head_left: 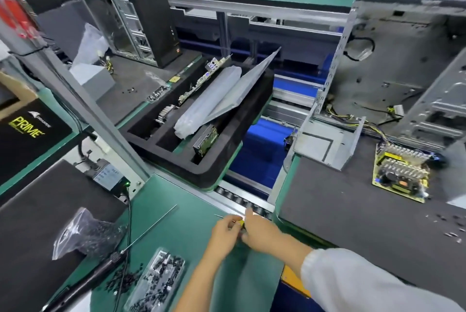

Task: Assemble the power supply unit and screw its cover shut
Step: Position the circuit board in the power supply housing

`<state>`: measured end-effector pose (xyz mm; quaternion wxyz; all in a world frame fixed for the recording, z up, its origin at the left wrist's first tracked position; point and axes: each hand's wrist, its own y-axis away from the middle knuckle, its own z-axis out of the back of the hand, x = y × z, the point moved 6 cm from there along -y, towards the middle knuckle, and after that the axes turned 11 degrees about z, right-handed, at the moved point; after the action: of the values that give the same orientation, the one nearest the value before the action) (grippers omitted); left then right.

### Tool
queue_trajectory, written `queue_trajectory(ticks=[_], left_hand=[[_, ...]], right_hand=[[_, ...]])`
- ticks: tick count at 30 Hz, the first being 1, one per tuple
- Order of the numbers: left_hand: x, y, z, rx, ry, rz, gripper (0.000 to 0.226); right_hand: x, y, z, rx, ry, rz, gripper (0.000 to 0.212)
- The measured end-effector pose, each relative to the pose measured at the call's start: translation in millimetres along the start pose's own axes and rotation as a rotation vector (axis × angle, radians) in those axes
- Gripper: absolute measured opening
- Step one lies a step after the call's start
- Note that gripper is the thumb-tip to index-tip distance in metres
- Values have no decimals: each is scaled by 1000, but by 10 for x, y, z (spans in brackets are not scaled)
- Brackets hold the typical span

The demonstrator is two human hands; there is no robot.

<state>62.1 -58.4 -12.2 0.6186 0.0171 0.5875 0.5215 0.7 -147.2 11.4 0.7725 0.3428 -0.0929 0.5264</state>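
Early stage. Both hands, left hand [225, 233] and right hand [259, 232], pinch a small yellow-tipped tool [240, 223] over the table [191, 226]. Bare PSU board [401, 175] lies well apart, right; metal housing [327, 142] uncovered, unscrewed.

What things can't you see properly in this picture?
Head view only:
- The small yellow-tipped thing is mostly covered by the left hand and right hand; what it is cannot be told.
- The screw tray is cut off by the bottom edge.
- The circuit board parts are too small to name.
- The red item is blurred.
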Motion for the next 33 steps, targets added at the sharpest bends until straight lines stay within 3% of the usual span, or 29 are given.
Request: queue_trajectory(ticks=[6,14,20,23,28,31,33], left_hand=[[-719,144,-252,50,0,-136,22],[-1674,433,-1050,201,128,-360,23],[-2139,627,-1922,314,168,-366,15],[-2313,690,-2271,348,139,-387,18],[-2532,523,-2234,95,161,-466,23],[-2650,433,-2194,-145,-137,-602,26],[-2660,345,-2260,-160,-308,-603,35]], right_hand=[[-218,286,641,-109,103,33,27],[-978,1188,1516,-361,-119,30,25],[-1753,1821,1850,-492,-194,-29,16],[-2126,2044,1887,-539,-207,-75,26],[-2755,2353,1783,-585,-297,-228,17],[-2997,2499,1687,-637,-320,-329,23],[-3098,2576,1684,-656,-239,-391,27]])
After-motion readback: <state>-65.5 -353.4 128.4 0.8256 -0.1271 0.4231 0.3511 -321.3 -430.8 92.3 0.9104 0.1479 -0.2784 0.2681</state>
